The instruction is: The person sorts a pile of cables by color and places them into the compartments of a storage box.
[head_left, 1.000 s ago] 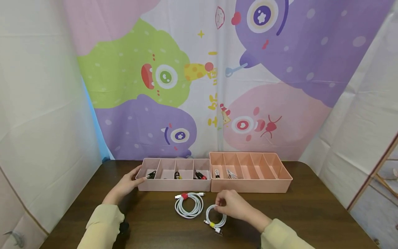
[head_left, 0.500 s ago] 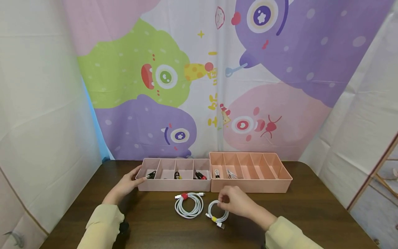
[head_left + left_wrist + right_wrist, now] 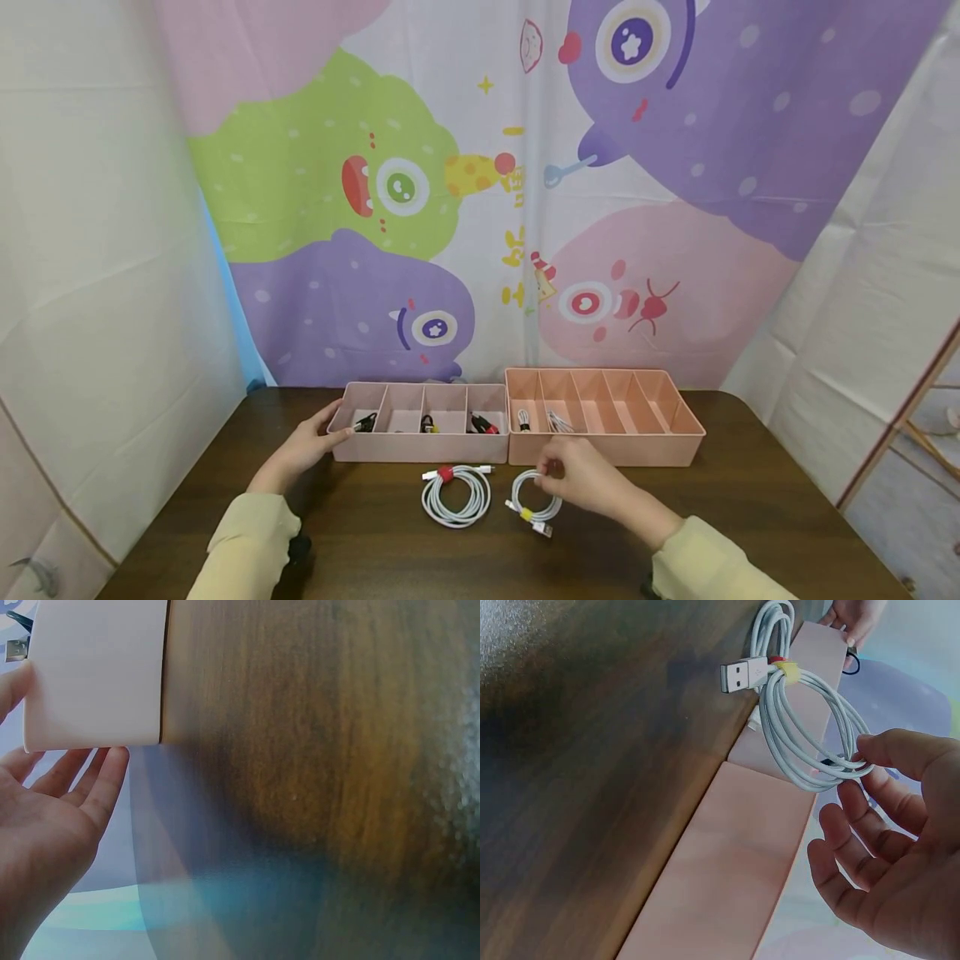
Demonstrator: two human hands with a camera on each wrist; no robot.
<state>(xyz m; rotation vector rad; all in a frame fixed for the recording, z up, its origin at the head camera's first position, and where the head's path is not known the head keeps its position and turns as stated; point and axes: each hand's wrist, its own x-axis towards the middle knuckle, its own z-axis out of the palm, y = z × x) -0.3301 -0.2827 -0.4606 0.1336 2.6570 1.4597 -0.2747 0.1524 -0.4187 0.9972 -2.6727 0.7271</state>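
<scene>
My right hand (image 3: 581,475) pinches a coiled white USB cable (image 3: 517,493) between thumb and fingertips, the other fingers loosely bent. A yellow tie (image 3: 787,672) binds the coil, and its USB plug (image 3: 744,675) sticks out at the lower end. The coil hangs in front of the peach divided box (image 3: 637,450). At the far left, my left hand (image 3: 303,450) holds the end of the pale pink divided box (image 3: 420,447), thumb at the rim and fingers against the end wall. A second coiled white cable (image 3: 480,500) with a red tie lies on the table between the hands.
The two boxes stand side by side at the table's (image 3: 405,558) back. Black cables (image 3: 483,422) lie in several pale pink compartments; small white cables (image 3: 558,422) lie in the peach box's two left ones. A cartoon-print curtain (image 3: 495,350) hangs behind.
My right hand has moved away from me and slightly right, carrying the yellow-tied cable toward the peach box. The left hand and the red-tied cable have stayed in place.
</scene>
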